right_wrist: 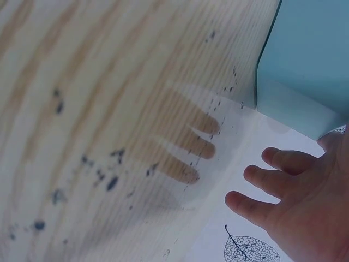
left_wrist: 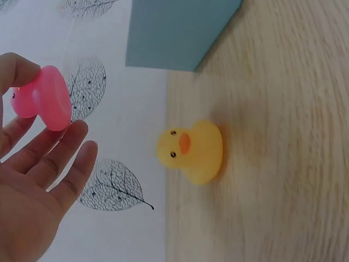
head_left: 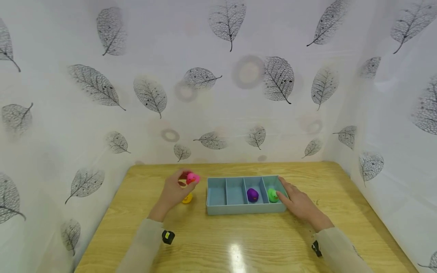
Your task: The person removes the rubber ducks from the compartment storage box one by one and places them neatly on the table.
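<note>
Counting first: 4 toy ducks, 1 tray, 2 hands. Pink duck (head_left: 192,178) is held in the left hand (head_left: 174,191), raised above the worktop (head_left: 239,242), left of the tray. Yellow duck (head_left: 187,198) stands on the worktop just under that hand, near the tray's left end, not touching it in the left wrist view. Purple duck (head_left: 252,195) sits in the 3rd compartment from the left of the blue tray (head_left: 216,209); green duck (head_left: 272,195) sits in the 4th, rightmost one. The 2 left compartments hold no duck.

Left hand: thumb and fingertips pinch the pink duck, the other fingers loosely extended, not wrapped round it.

Right hand (head_left: 298,203): fingers straight and slightly spread, holding nothing. It lies flat at the tray's right end, index finger along the rim beside the green duck; whether it touches the duck, cannot tell.
</note>
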A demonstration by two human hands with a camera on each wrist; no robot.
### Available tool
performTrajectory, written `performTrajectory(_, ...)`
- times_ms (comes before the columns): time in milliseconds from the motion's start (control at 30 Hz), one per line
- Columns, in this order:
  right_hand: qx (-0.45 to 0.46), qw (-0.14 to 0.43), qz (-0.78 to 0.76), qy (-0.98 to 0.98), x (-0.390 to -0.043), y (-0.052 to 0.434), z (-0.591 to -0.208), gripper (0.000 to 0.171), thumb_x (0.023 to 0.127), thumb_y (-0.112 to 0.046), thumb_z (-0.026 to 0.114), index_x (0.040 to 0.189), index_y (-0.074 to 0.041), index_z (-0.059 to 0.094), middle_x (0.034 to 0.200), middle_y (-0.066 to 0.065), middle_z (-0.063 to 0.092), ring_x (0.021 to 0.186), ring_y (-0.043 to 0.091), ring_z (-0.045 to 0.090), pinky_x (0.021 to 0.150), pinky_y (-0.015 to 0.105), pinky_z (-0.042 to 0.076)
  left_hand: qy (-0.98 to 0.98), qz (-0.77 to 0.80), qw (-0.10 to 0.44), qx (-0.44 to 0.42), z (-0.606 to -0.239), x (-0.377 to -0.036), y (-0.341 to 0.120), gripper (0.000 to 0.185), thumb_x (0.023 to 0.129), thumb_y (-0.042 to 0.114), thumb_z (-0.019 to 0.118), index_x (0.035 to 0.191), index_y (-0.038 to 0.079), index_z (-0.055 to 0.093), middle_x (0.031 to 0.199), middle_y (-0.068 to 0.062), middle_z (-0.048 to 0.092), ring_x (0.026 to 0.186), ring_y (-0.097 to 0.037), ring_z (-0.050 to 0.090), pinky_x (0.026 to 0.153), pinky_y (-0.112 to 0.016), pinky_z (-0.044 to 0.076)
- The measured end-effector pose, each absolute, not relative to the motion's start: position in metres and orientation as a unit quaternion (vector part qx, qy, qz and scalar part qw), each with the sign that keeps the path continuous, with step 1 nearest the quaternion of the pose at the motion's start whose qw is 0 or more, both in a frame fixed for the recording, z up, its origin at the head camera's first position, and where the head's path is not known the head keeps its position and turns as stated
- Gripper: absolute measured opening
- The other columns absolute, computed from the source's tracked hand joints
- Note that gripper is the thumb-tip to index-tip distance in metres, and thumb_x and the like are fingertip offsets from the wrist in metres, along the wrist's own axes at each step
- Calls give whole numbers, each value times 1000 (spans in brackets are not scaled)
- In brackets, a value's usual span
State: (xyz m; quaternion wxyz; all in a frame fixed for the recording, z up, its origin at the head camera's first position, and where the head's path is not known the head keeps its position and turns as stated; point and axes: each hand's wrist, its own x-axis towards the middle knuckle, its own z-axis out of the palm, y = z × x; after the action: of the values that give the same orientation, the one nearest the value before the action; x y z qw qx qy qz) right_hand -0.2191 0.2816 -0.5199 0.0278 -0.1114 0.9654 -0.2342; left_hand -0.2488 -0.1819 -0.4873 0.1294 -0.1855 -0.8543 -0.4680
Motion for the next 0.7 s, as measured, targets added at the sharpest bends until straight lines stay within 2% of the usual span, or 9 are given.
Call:
performTrajectory(367, -113, 25, -239, 964, -219, 283, -521, 74, 112, -54, 35, 170, -13, 16, 165, 33, 33, 146, 60, 39, 113, 75, 37, -865, -458, 122, -166, -499, -244, -213, 42, 95, 16, 80, 134, 8, 67, 126, -12, 73, 109, -31, 69, 74, -24, 58)
performTrajectory(700, -118, 20, -240, 963, -219, 285, -525, 73, 112, -54, 35, 170, -13, 16, 165, 33, 33, 146, 60, 39, 113, 75, 37, -874, -455, 116, -127, -506, -240, -231, 41, 91, 6, 78, 131, 2, 68, 122, -17, 74, 107, -37, 71, 76, -21, 59)
